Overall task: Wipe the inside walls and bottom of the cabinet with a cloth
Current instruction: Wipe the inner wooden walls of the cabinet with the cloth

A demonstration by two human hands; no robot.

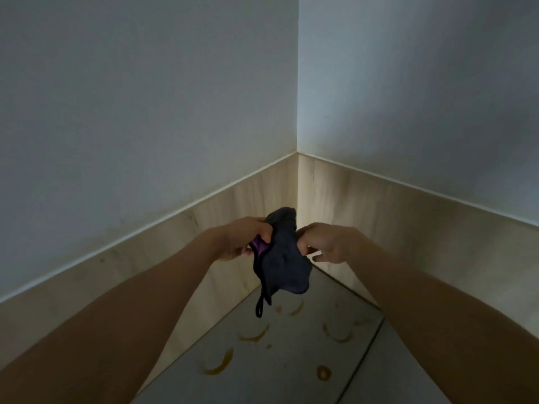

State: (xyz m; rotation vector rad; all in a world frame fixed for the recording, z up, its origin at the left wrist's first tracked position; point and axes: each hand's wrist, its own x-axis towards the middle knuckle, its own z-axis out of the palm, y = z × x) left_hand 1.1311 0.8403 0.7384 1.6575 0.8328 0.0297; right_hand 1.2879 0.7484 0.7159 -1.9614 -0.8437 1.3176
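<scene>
A dark blue-grey cloth with a purple edge and a hanging loop is bunched up in mid-air between both hands, in front of the cabinet's inner corner. My left hand grips its left side, fingers curled round the fabric. My right hand pinches the right side with curled fingers. The cloth hangs above the grey bottom panel and touches no surface. White walls meet at the corner, with a light wood band along their lower part.
Several yellow-orange ring and arc stains mark the grey bottom panel below the cloth, one small ring to the right. A dark seam runs across the bottom panel on the right.
</scene>
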